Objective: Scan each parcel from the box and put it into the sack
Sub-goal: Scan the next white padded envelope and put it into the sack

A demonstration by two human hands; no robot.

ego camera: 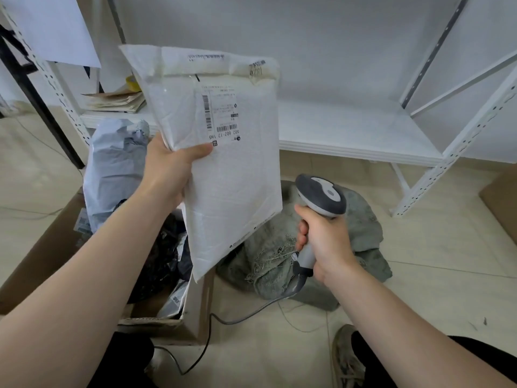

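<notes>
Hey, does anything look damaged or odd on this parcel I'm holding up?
Yes: the white mailer in the left hand has a crumpled, yellowed top flap with scribbled marks near its right corner. The label looks intact. On the floor, the sack shows frayed threads along its edge.

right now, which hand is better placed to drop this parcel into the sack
Left. The left hand grips the white padded mailer, with the grey-green woven sack lying just below it; the right hand is wrapped round the barcode scanner, so it is not free.
</notes>
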